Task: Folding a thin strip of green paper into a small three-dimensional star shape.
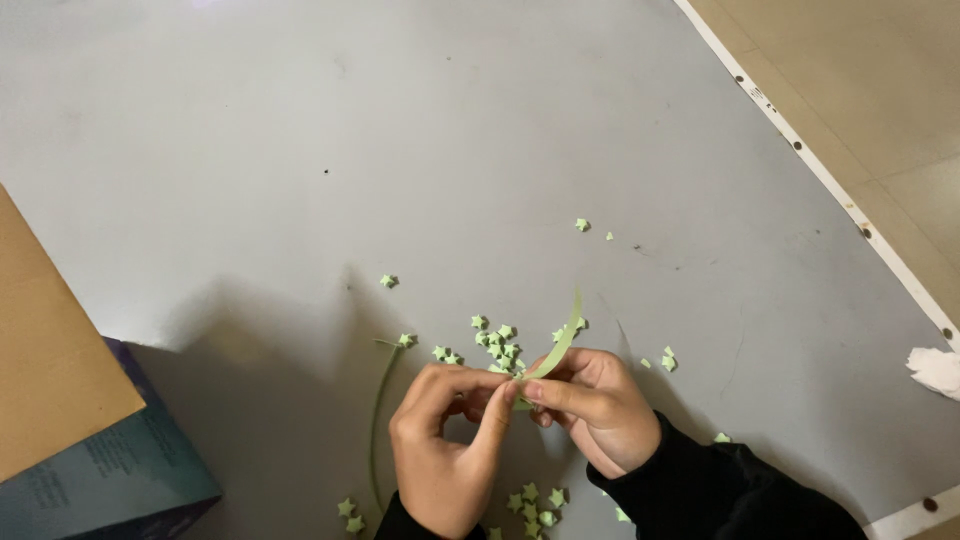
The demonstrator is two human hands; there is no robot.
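Left hand (pixel 445 440) and right hand (pixel 590 405) pinch green paper strip (pixel 562 340) together at fingertips, strip end curving upward. Small green paper stars (pixel 497 340) scattered around on grey tabletop (pixel 400 130). Second strip (pixel 377 420) lies left of hands.

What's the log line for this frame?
left hand: pinching strip | right hand: pinching strip | stars: scattered on table

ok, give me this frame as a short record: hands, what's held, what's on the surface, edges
left hand: pinching the paper strip's lower end
right hand: pinching the same strip, black sleeve
paper strip: pale green, curving up from the fingers
paper stars: small, green, scattered on the grey table
second strip: lying left of the hands
cardboard box: left edge
white tissue: right edge
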